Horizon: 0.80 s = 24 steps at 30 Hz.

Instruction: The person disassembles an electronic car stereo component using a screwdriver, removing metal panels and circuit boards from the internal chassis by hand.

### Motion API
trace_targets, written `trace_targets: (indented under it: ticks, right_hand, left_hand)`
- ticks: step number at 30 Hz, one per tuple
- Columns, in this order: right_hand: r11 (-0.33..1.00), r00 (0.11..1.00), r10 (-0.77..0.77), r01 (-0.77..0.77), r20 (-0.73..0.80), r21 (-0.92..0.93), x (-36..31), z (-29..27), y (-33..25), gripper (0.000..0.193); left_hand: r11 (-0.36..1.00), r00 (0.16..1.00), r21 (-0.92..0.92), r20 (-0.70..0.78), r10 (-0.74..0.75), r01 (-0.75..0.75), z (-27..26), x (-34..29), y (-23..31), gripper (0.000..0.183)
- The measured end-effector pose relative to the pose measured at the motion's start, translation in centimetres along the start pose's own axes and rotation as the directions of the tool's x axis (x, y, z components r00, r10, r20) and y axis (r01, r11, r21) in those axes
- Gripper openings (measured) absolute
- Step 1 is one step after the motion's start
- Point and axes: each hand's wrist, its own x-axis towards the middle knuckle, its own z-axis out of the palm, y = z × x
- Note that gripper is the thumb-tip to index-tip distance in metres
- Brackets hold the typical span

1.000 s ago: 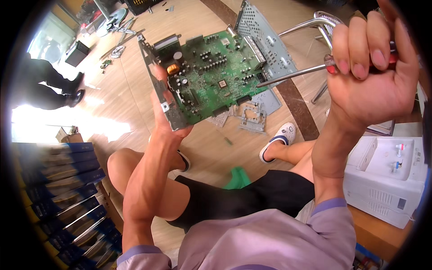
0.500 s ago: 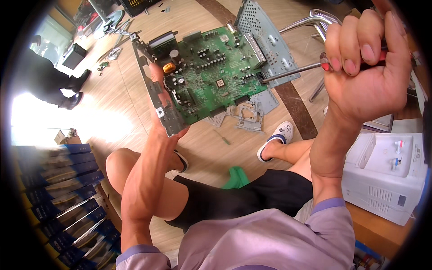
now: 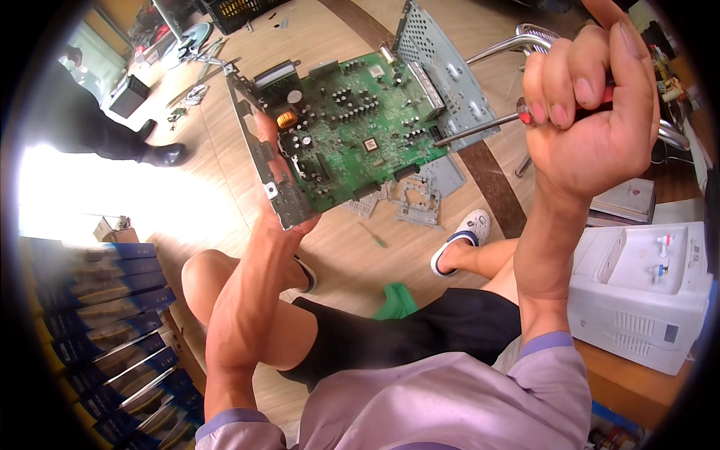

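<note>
Green circuit board (image 3: 352,127) with its grey metal bracket is up in front of me, my left hand (image 3: 281,214) pinching its lower edge from underneath, arm stretched forward. My right hand (image 3: 592,120) is fisted tight around a red-handled screwdriver (image 3: 480,129), wrist bent, shaft tip touching the board's right edge.

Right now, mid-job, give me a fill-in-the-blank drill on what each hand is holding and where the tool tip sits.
1. The left hand holds up a ____ circuit board by its metal bracket edge.
2. The right hand is closed around a screwdriver with a ____ handle.
3. The screwdriver's tip meets the board at its ____ edge.
4. On the floor under the board lies a grey ____ part.

Missing words: green; red; right; plastic
</note>
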Motion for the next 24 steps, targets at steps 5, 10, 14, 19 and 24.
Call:
trace_targets:
  ticks: [5,10,14,19,24]
  right_hand:
    - [1.000,1.000,0.008,-0.008,-0.024,-0.016,-0.1,0.7,1.0,0.042]
    - [1.000,0.999,0.000,-0.001,-0.034,-0.029,0.0,0.8,1.1,0.042]
    - [0.994,0.999,-0.008,0.002,-0.052,-0.106,-0.2,0.9,1.2,0.040]
    - [0.934,0.951,-0.081,-0.032,-0.297,-0.357,-1.7,3.5,2.0,0.035]
    - [0.961,0.951,-0.045,-0.042,-0.305,-0.274,-1.4,2.7,1.6,0.036]
  left_hand:
    - [1.000,0.998,0.008,-0.052,0.018,-0.017,-0.1,-0.4,0.5,0.056]
    - [0.999,0.983,0.033,-0.179,0.044,-0.038,-0.1,-0.1,0.4,0.066]
    - [0.991,0.977,0.118,-0.196,0.081,-0.058,-0.2,0.0,0.4,0.069]
    - [0.981,0.983,0.174,-0.149,0.107,-0.080,0.1,-0.5,0.2,0.073]
    - [0.988,0.985,0.119,-0.126,0.116,-0.102,0.5,-0.4,0.2,0.074]
